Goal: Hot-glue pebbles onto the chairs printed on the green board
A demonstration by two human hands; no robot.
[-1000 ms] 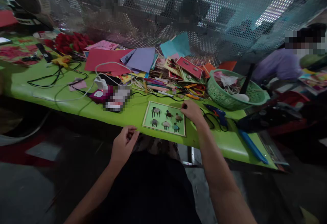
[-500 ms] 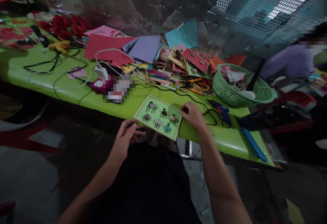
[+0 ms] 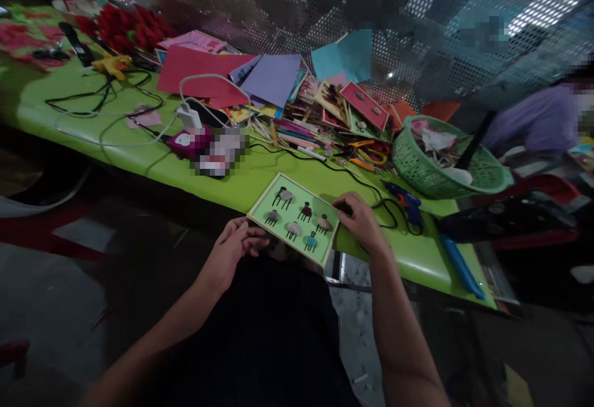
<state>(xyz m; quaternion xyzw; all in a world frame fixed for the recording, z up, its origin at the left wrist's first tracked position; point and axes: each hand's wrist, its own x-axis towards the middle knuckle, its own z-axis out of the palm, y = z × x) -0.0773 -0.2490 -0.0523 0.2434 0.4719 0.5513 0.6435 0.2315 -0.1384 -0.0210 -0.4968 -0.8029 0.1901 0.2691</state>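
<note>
A light green card (image 3: 278, 231) with a pale raised border sticks out over the front edge of the table. Several small pebble figures with black drawn legs are on it, one of them blue (image 3: 311, 241). My right hand (image 3: 357, 215) grips the card at its right edge, fingers curled and thumb side against the border. At the near left corner is my left hand (image 3: 234, 243), its fingers apart and partly bent just below the card's front edge. It touches or nearly touches the corner; I cannot tell whether it bears any weight.
A blue glue gun (image 3: 406, 203) with a black cord lies right of the card, before a green basket (image 3: 417, 159) of scraps. Behind are scissors (image 3: 371, 152), pens, coloured paper (image 3: 273, 79) and framed cards (image 3: 364, 104). A phone (image 3: 223, 150) and charger (image 3: 189, 119) lie left. A person in purple sits at right.
The card has come slightly nearer to me and tilts a little more, with my right hand still on its edge. My left fingers are more bent. The whole view has shifted slightly.
</note>
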